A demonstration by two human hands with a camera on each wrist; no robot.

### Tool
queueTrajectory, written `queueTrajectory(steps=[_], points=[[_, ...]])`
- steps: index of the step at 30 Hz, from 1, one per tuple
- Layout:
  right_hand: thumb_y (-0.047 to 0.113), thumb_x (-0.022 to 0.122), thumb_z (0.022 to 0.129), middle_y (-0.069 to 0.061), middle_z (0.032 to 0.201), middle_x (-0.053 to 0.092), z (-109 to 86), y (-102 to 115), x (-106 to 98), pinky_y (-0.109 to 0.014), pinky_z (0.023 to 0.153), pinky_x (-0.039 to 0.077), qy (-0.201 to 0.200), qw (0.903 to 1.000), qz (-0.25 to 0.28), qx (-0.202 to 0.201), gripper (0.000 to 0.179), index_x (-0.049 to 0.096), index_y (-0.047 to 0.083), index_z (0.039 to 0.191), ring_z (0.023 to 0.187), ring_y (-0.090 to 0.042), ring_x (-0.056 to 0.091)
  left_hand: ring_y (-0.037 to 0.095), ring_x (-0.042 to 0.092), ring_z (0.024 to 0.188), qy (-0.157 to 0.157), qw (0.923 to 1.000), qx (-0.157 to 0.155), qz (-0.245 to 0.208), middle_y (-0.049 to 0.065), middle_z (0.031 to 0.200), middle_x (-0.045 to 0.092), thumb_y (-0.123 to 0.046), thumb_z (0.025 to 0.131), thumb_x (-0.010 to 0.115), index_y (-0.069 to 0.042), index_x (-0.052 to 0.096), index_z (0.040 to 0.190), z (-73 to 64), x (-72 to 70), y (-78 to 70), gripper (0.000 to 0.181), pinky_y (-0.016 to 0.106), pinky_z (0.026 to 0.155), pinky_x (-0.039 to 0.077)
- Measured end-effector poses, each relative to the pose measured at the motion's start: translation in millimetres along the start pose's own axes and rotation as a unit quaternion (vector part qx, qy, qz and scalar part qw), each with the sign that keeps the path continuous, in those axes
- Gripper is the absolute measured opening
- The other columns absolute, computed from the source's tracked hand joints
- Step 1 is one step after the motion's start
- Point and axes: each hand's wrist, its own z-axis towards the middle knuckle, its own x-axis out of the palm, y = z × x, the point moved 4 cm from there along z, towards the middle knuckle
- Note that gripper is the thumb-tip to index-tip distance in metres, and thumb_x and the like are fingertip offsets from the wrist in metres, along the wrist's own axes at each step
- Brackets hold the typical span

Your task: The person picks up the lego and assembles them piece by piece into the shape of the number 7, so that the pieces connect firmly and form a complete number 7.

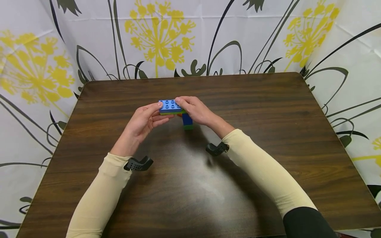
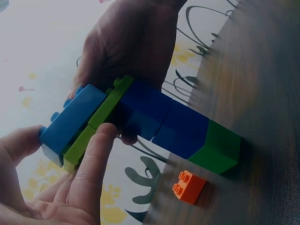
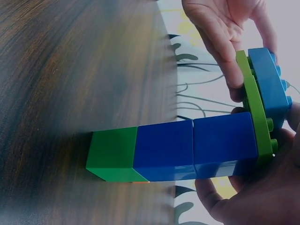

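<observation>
A toy-block tower stands on the table: a green block [image 3: 112, 150] at the base, two dark blue blocks [image 3: 164, 149] above, then thin lime-green plates [image 3: 255, 103] jutting out sideways. Over these lies a light blue brick [image 1: 170, 105] with two rows of studs; a narrow gap with studs shows under it in the right wrist view. My left hand [image 1: 143, 122] pinches its overhanging end, thumb on the brick's end and fingers beneath the lime plate. My right hand [image 1: 194, 109] grips the tower's top, thumb at the brick's other end and fingers partly hidden behind the blocks.
A small orange brick [image 2: 189, 186] lies on the dark wooden table [image 1: 268, 132] close behind the tower's base. A white curtain [image 1: 98, 36] with yellow flowers hangs along the table's back and sides.
</observation>
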Motion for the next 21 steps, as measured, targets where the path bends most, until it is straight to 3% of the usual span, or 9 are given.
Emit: queueTrajectory(steps=[14,21], points=[[0.04,0.037,0.106,-0.01,0.116,0.062,-0.3,-1.8,0.2,-0.036,0.093,0.047,0.001,1.0,0.005,-0.003,0.049,0.055,0.005,0.135,0.102,-0.023,0.056,0.028,0.071,0.094,0.0,0.9994,-0.005,-0.035,0.011,0.108,0.07,-0.019,0.094,0.068,-0.001,0.06,0.121,0.3,0.1,1.8,0.033,0.034,0.083,0.055],[0.039,0.036,0.107,-0.01,0.113,0.063,0.1,-1.3,0.4,-0.035,0.091,0.046,0.0,1.0,0.005,-0.008,0.048,0.057,0.005,0.133,0.101,-0.023,0.055,0.028,0.071,0.095,-0.002,0.9996,-0.002,-0.027,0.011,0.108,0.07,-0.02,0.094,0.068,0.001,0.056,0.125,-0.1,-0.2,1.7,0.039,0.033,0.082,0.055]])
